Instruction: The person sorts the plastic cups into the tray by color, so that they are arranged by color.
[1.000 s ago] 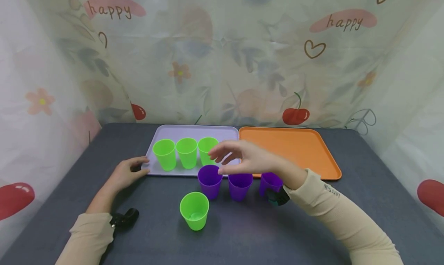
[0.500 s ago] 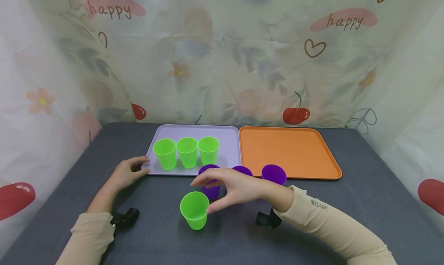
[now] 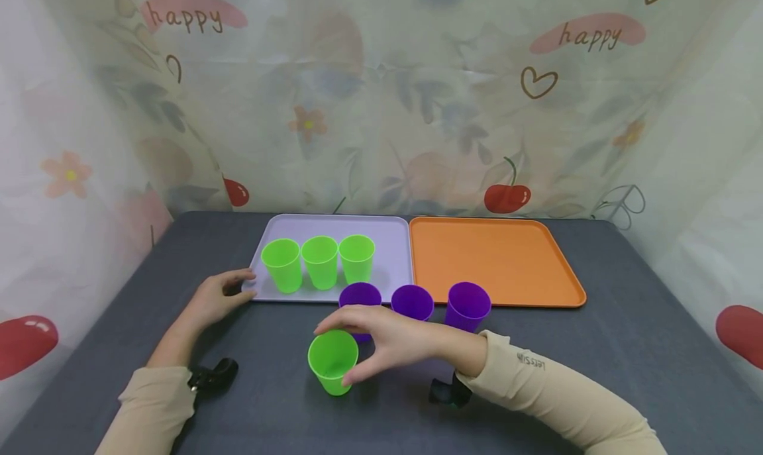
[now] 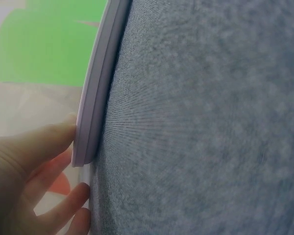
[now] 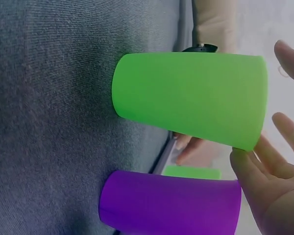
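In the head view my right hand (image 3: 381, 341) reaches round the rim of the nearest green cup (image 3: 331, 369), which stands upright on the dark table. The right wrist view shows one fingertip right at the green cup's (image 5: 191, 98) rim, with the thumb (image 5: 290, 61) apart from it. Behind my right hand stand three purple cups (image 3: 467, 304), the left two partly hidden by it. My left hand (image 3: 217, 296) rests relaxed at the front left corner of the lilac tray (image 3: 390, 233), thumb and fingertips at its edge. Three green cups (image 3: 283, 269) stand in a row on that tray.
An orange tray (image 3: 495, 256) lies against the lilac tray's right side. The dark tabletop (image 3: 268, 415) extends in front of the cups. A patterned curtain (image 3: 381, 97) hangs behind the table and along both sides.
My right hand has come down and toward me, from over the lilac tray's front edge past the purple cups to the nearest green cup. My left hand stays at the tray corner.
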### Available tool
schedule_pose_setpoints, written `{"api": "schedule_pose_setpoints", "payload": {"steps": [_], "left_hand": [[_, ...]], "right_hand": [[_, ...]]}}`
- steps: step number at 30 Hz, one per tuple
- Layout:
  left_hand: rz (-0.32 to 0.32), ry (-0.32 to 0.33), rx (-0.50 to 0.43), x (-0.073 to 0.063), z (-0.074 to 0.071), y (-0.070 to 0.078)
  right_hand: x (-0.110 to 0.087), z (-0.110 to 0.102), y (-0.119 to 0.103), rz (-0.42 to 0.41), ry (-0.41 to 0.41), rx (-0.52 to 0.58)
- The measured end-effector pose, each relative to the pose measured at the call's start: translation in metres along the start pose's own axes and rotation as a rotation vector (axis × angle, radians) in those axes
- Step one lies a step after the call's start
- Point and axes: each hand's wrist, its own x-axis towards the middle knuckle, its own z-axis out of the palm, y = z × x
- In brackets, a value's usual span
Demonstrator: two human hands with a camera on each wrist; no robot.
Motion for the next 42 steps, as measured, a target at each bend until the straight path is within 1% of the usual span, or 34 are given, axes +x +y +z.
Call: {"api": "schedule_pose_setpoints", "payload": {"steps": [4,16,22,28,33,42], "left_hand": [[0.009,0.007,-0.002,0.000,0.000,-0.001],[0.021,0.012,-0.003,0.000,0.000,-0.003],[0.008,0.007,-0.003,0.000,0.001,-0.003],[0.002,0.002,-0.005,-0.001,0.001,-0.001],[0.012,0.010,-0.008,-0.002,0.000,0.000],[0.007,0.012,-0.009,-0.002,0.000,0.000]], "right_hand": [[0.000,0.003,0.001,0.001,0.006,-0.037],[0.001,0.006,0.003,0.014,0.029,-0.058],[0.001,0.006,0.002,0.013,0.029,-0.057],[0.002,0.006,0.001,0.017,0.025,-0.061],[0.001,0.004,-0.002,0.025,0.032,-0.083],[-0.001,-0.005,-0.009,0.035,0.068,-0.021]]}}
